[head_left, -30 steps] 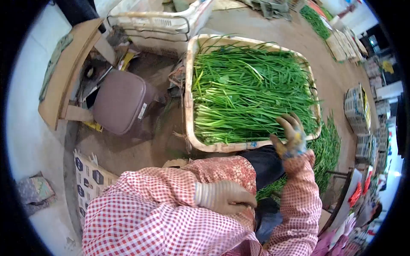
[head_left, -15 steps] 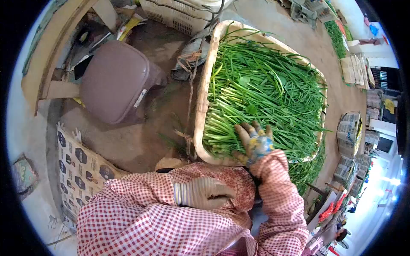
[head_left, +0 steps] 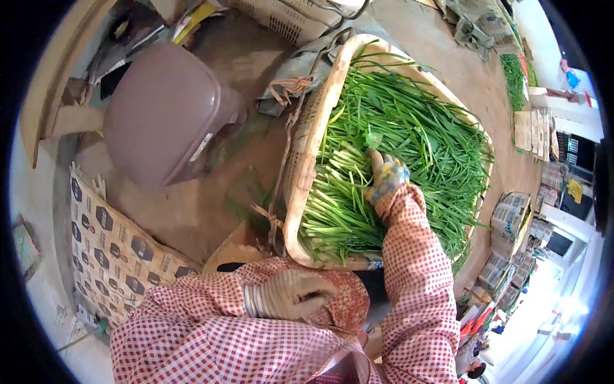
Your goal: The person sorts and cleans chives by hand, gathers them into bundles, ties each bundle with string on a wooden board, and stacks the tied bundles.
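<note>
A pale plastic crate [head_left: 308,168] full of long green stalks [head_left: 409,121] stands in front of me, the whitish stalk ends toward its left side. My right hand [head_left: 389,174], in a glove stained blue and yellow, reaches over the rim into the middle of the stalks. Its fingertips are down among them, and whether they grip any is hidden. My left hand [head_left: 291,294], in a light glove with a striped cuff, rests on my lap over a red patterned cloth [head_left: 345,301]. Its fingers are curled, and what lies within them cannot be made out.
A brown plastic stool [head_left: 160,115] stands left of the crate. Patterned cardboard [head_left: 115,246] leans at the lower left. Another crate [head_left: 281,19] is at the top. Wrapped bundles [head_left: 511,217] line the right side, and part of a person [head_left: 474,369] shows at the lower right.
My right hand has moved from above the crate's near right corner to the stalks in its middle. My left hand stays on my lap. The view has shifted, bringing the crate closer.
</note>
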Action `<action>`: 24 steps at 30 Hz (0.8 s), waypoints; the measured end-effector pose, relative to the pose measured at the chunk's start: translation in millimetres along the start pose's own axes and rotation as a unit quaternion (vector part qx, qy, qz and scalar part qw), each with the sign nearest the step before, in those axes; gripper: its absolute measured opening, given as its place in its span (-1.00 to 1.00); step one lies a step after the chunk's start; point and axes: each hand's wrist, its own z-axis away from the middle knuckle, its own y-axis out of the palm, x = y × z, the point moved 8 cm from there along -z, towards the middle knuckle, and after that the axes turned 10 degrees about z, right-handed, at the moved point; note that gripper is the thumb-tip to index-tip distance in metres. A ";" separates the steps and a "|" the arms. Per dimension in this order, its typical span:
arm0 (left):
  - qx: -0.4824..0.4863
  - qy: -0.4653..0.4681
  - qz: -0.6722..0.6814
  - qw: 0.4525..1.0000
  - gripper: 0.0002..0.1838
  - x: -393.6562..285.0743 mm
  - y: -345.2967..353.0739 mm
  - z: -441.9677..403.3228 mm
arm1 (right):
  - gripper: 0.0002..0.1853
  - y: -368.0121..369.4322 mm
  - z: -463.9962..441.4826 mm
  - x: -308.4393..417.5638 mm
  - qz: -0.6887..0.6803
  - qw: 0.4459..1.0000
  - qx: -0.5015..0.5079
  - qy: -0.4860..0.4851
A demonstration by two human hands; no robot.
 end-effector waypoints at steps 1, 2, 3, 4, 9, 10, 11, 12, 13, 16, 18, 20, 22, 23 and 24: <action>-0.024 0.030 0.010 0.999 -0.74 -0.1 -3.1 -2.2 | -0.07 9.2 2.9 0.1 -0.044 0.999 -0.001 0.016; -0.046 0.062 0.018 0.997 -0.74 -3.2 -6.7 -4.7 | -0.04 16.7 7.7 -0.3 -0.089 0.995 -0.004 0.035; -0.033 0.045 0.036 0.998 -0.75 -2.2 -4.3 -7.2 | 0.02 21.4 12.8 -3.2 -0.138 0.989 -0.008 0.053; -0.033 0.042 0.037 0.998 -0.75 0.7 -1.9 -9.8 | 0.02 27.5 14.8 -4.7 -0.140 0.989 -0.006 0.053; 0.010 0.010 0.026 1.000 -0.75 8.7 7.9 -15.3 | 0.00 20.0 20.1 1.7 -0.145 0.989 0.014 -0.014; 0.008 0.010 0.025 1.000 -0.75 9.3 9.8 -15.9 | -0.05 16.7 18.3 6.3 -0.121 0.990 0.067 -0.040; -0.001 0.018 0.020 1.000 -0.75 9.3 10.3 -16.0 | -0.13 10.0 17.3 10.1 -0.108 0.987 0.114 -0.045; -0.010 0.024 0.015 1.000 -0.75 8.7 10.4 -15.0 | -0.13 -4.1 10.4 13.9 -0.109 0.986 0.112 -0.049; -0.013 0.023 0.013 1.000 -0.75 8.2 10.9 -13.9 | -0.25 -7.5 5.5 21.9 -0.046 0.980 0.176 -0.080; -0.012 -0.003 0.016 1.000 -0.75 10.1 12.5 -13.1 | -0.45 -13.8 -2.4 36.5 0.100 0.973 0.187 -0.094; -0.022 0.011 0.002 1.000 -0.74 7.4 10.9 -13.1 | -0.48 -5.8 -1.2 48.7 0.131 0.967 0.112 -0.189; -0.026 0.014 -0.014 0.999 -0.74 6.4 11.5 -12.5 | -0.42 20.1 -9.4 35.5 -0.044 0.977 0.103 -0.179; -0.027 0.014 -0.029 0.999 -0.74 5.0 10.2 -11.8 | -0.37 14.6 13.3 31.5 -0.168 0.970 0.010 -0.178; -0.031 0.022 -0.025 0.999 -0.74 2.5 8.8 -11.9 | -0.36 12.7 28.1 30.9 -0.186 0.971 -0.016 -0.150; -0.035 0.029 -0.020 0.999 -0.73 0.9 8.4 -12.1 | -0.35 10.7 39.5 31.8 -0.204 0.971 -0.041 -0.122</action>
